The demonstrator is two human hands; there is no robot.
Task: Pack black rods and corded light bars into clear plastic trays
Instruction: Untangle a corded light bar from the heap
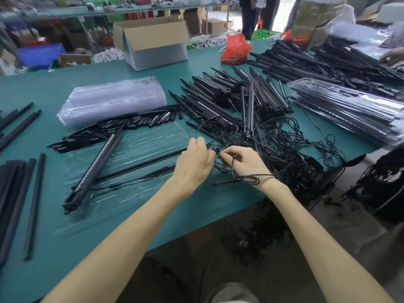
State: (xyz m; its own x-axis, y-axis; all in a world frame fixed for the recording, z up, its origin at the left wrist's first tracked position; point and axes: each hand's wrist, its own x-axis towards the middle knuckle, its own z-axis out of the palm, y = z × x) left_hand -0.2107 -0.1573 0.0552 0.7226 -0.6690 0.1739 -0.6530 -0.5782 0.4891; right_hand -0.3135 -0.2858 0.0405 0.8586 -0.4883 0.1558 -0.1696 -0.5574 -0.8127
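– Both hands curled: left hand (pixel 194 162) and right hand (pixel 244 165) pinch one black cord (pixel 223 160) between fingertips, beside the cord tangle (pixel 284 162).
– And the clear tray (pixel 153 136)?
– Just left of the left hand, on the green table (pixel 54 84), one light bar (pixel 96 165) slanted across it. Farther back: tray stack (pixel 113 99), cardboard box (pixel 153 47), red bag (pixel 235 49).

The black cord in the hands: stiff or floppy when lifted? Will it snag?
Probably floppy: the black cord curls in loops between the left hand and right hand. Likely to snag: it runs into the cord tangle.
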